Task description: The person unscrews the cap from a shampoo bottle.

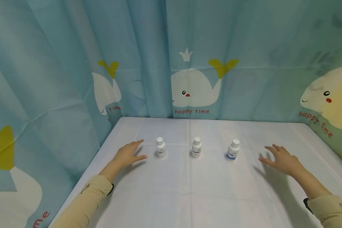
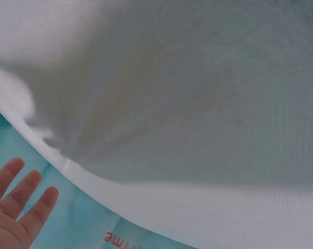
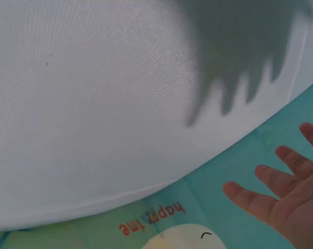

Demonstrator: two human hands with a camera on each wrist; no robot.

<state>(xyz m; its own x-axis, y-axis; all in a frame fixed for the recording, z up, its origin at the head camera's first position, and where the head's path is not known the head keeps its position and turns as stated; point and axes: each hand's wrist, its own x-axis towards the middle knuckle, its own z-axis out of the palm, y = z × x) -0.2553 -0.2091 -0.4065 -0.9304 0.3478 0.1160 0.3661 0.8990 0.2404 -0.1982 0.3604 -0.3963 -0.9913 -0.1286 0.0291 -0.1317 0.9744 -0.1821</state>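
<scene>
Three small white capped bottles stand upright in a loose row across the white table in the head view: a left bottle [image 1: 161,148], a middle bottle [image 1: 196,148] and a right bottle [image 1: 233,150] with a broader blue band on its label. My left hand [image 1: 128,154] is held over the table just left of the left bottle, thumb and fingers spread, holding nothing. To the right of the right bottle, with a wider gap, my right hand [image 1: 282,160] hovers with its fingers apart and nothing in it. Both wrist views show spread fingers [image 2: 39,210] and shadows on the cloth.
A white cloth with fold creases covers the table [image 1: 171,196]. Light blue curtains [image 1: 148,47] with printed whales and "happy time" lettering hang along the back, left and right edges of the table.
</scene>
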